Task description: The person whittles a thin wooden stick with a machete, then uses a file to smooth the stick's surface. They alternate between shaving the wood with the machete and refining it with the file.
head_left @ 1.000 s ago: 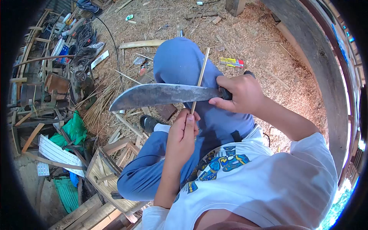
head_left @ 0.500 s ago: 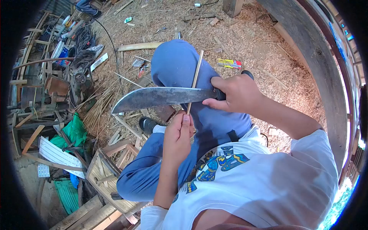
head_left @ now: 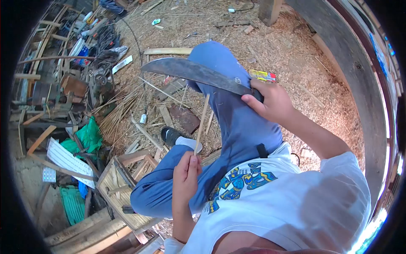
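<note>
My right hand (head_left: 270,99) is closed around the dark handle of a machete (head_left: 203,76). The broad, dark blade points left across my raised knee, its curved tip over the floor. Lower down, my left hand (head_left: 186,171) pinches the bottom end of a thin wooden stick (head_left: 201,125) between thumb and fingers. The stick slants up and slightly right, its top end just below the blade and apart from it. My blue trouser leg (head_left: 237,114) lies beneath the machete and to the right of the stick.
Wood shavings (head_left: 296,55) cover the floor around me. At left lie a bundle of thin sticks (head_left: 116,112), a wooden frame (head_left: 113,190), a green bag (head_left: 91,137) and piled scrap. A yellow-red packet (head_left: 263,75) lies past my knee. A thick beam (head_left: 357,67) curves along the right.
The stick has been drawn down and left, away from the blade it had crossed. The machete has tilted, its tip now higher, and my right hand has shifted slightly right.
</note>
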Demonstrator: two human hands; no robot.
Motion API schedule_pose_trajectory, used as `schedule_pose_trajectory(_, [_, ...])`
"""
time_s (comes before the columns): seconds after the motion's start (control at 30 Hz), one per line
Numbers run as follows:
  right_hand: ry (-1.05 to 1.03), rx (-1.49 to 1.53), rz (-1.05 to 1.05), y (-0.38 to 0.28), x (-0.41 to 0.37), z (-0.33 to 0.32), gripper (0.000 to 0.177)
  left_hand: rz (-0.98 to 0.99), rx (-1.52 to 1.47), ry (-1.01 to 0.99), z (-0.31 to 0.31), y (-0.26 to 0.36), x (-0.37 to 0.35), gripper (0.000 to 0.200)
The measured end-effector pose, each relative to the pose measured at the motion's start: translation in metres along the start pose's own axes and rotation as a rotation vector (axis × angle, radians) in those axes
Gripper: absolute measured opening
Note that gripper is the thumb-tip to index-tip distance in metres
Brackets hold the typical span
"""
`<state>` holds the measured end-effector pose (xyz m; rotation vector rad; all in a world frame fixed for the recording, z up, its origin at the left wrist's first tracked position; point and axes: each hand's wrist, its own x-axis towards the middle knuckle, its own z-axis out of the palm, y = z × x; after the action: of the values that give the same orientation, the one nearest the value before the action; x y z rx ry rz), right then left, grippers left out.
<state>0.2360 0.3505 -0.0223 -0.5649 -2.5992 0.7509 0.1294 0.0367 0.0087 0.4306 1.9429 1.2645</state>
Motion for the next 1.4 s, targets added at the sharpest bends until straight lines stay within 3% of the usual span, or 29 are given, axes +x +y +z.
schedule_pose_trajectory(0.1, [-0.023,-0.022,-0.055,-0.004,-0.004,-0.002,0.052,0.071,-0.078,0.017,0.017,0.015,0.017,0.028])
schedule_pose_trajectory(0.27, [-0.129,-0.127,-0.176,-0.023,0.002,-0.015,0.054,0.029,-0.217,-0.148,0.042,0.04,0.053,0.03])
schedule_pose_trajectory(0.4, [-0.175,-0.138,-0.148,-0.027,0.006,-0.014,0.054,-0.011,-0.296,-0.225,0.043,0.04,0.066,0.032])
schedule_pose_trajectory(0.57, [-0.279,-0.217,-0.092,-0.033,0.011,-0.018,0.053,0.025,-0.193,-0.169,0.04,0.033,0.064,0.032])
schedule_pose_trajectory(0.8, [-0.173,-0.128,0.056,-0.022,0.007,-0.014,0.048,0.038,0.085,-0.098,0.012,0.005,0.014,0.033])
schedule_pose_trajectory(0.97, [-0.056,0.018,0.054,-0.002,0.001,-0.005,0.046,-0.004,-0.089,-0.049,0.004,-0.007,0.001,0.031])
schedule_pose_trajectory(1.07, [-0.048,-0.032,-0.052,-0.004,-0.002,-0.006,0.049,0.039,-0.093,-0.032,0.015,0.009,0.015,0.029])
schedule_pose_trajectory(1.17, [-0.162,-0.119,-0.1,-0.015,0.001,-0.017,0.051,0.091,-0.125,-0.037,0.036,0.025,0.04,0.026])
schedule_pose_trajectory(1.3, [-0.187,-0.161,-0.149,-0.021,0.006,-0.019,0.054,0.072,-0.295,-0.161,0.047,0.04,0.066,0.023])
schedule_pose_trajectory(1.4, [-0.203,-0.192,-0.141,-0.024,0.009,-0.021,0.055,0.068,-0.258,-0.149,0.049,0.041,0.071,0.025])
